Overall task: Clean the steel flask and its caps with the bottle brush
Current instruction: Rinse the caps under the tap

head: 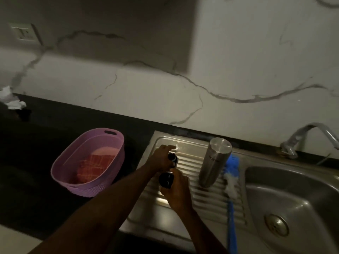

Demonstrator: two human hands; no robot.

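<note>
The steel flask (213, 162) stands upside down on the ribbed steel drainboard (207, 197), its flat base facing up. Just to its right lies the bottle brush (231, 182), with blue and white bristles at the far end and a blue handle running toward me. My left hand (161, 160) grips a small dark cap (172, 158) over the drainboard's left part. My right hand (177, 193) holds a larger black cap (166, 180) just below it. The two caps are close together, a little left of the flask.
A purple plastic basket (88, 160) holding a red checked cloth sits on the dark counter to the left. The sink basin (293, 208) with its drain lies at the right, under a steel tap (310, 136). A crumpled white cloth (11, 99) rests at far left.
</note>
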